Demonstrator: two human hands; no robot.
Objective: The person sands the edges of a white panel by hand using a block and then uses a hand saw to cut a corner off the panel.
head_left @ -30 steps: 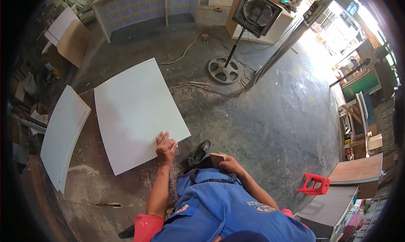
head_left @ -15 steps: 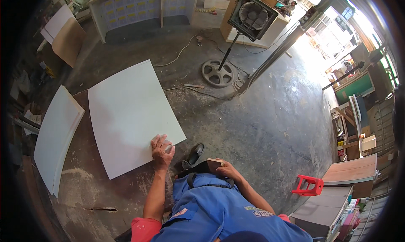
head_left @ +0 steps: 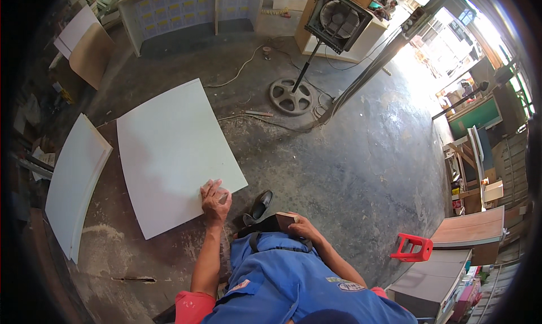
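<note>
Board [head_left: 172,154] lies front-left; left hand [head_left: 215,204] rests on it near one corner, fingers bent, grasp unclear. Right hand [head_left: 304,227] clasps a block [head_left: 286,219]. Light, even left-hand pressure should keep the board steady

1 large white panel [head_left: 172,154], flat, left; 1 small brown block [head_left: 287,219], held.

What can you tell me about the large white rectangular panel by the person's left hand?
The large white rectangular panel looks smooth, perhaps laminated board, with soft greyish shading over part of it. It lies flat, left of centre in the view. The person's bare left hand rests on its near edge, close to the right corner. What supports it is hidden.
</note>
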